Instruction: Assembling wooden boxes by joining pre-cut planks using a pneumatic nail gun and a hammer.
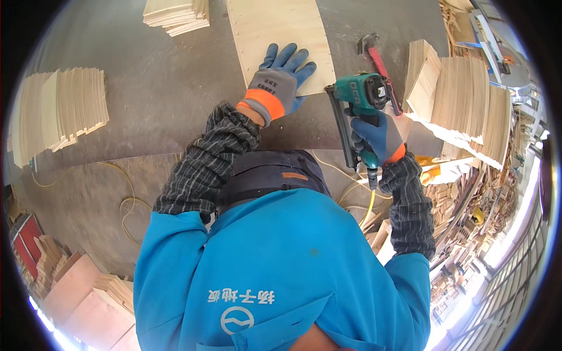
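The left hand [278,82] lies flat, fingers spread, on a plywood panel [275,35] on the bench [158,99]. The right hand [377,137], fingers wrapped, grips a green nail gun [360,96] at the panel's corner. A nail fired this near the fingers could injure them.

Tabletop [158,88]: dark grey, worn surface. A pale plywood panel [275,35] lies flat at far centre. Stacks of thin wood pieces [61,111] sit left, a smaller stack [175,14] far left, larger stacks [468,108] right. A red-handled hammer [377,58] lies beside the panel.
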`<state>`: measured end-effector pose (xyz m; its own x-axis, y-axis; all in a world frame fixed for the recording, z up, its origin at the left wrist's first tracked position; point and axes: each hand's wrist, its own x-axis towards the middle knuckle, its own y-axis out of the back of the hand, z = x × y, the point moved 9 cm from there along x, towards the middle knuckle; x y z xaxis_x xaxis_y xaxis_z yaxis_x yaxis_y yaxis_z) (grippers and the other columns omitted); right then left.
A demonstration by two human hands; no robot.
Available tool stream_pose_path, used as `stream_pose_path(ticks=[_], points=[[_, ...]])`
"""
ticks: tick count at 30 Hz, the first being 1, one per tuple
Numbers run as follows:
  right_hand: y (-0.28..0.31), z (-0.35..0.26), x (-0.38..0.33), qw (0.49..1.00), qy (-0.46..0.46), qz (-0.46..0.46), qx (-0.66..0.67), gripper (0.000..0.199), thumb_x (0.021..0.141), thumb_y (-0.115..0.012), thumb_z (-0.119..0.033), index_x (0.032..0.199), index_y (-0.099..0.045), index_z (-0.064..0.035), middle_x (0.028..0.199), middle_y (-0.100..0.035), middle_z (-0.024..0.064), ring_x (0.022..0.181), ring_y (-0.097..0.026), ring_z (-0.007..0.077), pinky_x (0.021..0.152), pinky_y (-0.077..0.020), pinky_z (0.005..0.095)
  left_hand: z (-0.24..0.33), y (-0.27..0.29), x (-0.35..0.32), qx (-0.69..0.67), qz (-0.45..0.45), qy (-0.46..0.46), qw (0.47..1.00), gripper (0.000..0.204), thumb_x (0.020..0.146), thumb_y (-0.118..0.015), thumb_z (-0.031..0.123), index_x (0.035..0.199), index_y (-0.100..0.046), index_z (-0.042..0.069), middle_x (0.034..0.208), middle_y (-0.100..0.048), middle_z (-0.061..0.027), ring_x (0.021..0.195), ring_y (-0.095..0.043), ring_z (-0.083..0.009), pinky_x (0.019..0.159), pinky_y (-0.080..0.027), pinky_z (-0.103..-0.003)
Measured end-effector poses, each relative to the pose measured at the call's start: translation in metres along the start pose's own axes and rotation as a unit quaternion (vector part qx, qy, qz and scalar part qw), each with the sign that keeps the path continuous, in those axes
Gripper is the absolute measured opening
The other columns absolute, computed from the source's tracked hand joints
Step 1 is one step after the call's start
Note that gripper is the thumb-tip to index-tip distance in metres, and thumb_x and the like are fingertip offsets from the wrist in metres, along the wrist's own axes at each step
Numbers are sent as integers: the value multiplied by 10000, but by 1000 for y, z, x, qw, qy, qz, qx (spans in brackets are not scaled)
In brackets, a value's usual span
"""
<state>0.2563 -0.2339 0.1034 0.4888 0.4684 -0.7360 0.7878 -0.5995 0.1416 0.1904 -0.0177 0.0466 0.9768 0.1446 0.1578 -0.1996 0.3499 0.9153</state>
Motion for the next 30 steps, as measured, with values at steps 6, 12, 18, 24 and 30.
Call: stream_pose_path(ticks=[6, 12, 18, 24, 30], points=[[-1, -2, -1, 1000, -7, 0, -8, 424, 971, -685, -173, 1345, -662, 25, 780, -615, 30, 632, -582, 111, 578, -499, 276, 0, 0, 0, 9, 16, -1, 1000, 703, 854, -805, 335, 1518, -595, 243, 1661, -463, -79, 1577, -360, -324, 1333, -222, -558], [-2, -6, -2, 1000, 6, 6, -19, 431, 970, -673, -170, 1347, -663, 38, 776, -616, 34, 634, -585, 110, 580, -498, 271, 0, 0, 0, 16, 24, -2, 1000, 701, 845, -815, 343, 1508, -603, 255, 1652, -478, -77, 1570, -376, -322, 1336, -224, -561], [-6, -9, -4, 1000, 9, 2, -6, 425, 971, -660, -158, 1349, -662, 35, 770, -610, 31, 630, -585, 110, 575, -497, 269, 0, -1, 1, 20, 15, -2, 1000, 718, 853, -817, 366, 1524, -584, 265, 1661, -469, -75, 1576, -367, -325, 1341, -212, -558], [-5, -9, -5, 1000, 12, 14, -9, 420, 972, -655, -157, 1346, -662, 36, 761, -605, 30, 612, -577, 111, 568, -494, 270, -1, -2, 0, 24, 8, 0, 1000, 709, 868, -800, 379, 1531, -576, 267, 1667, -461, -76, 1582, -356, -325, 1344, -201, -555], [-5, -8, -5, 1000, 9, 12, -8, 415, 973, -651, -161, 1344, -666, 26, 763, -610, 30, 612, -582, 114, 565, -493, 272, -1, -1, 0, 25, 10, 0, 1000, 709, 870, -795, 389, 1534, -575, 269, 1666, -463, -73, 1583, -352, -320, 1345, -203, -556]])
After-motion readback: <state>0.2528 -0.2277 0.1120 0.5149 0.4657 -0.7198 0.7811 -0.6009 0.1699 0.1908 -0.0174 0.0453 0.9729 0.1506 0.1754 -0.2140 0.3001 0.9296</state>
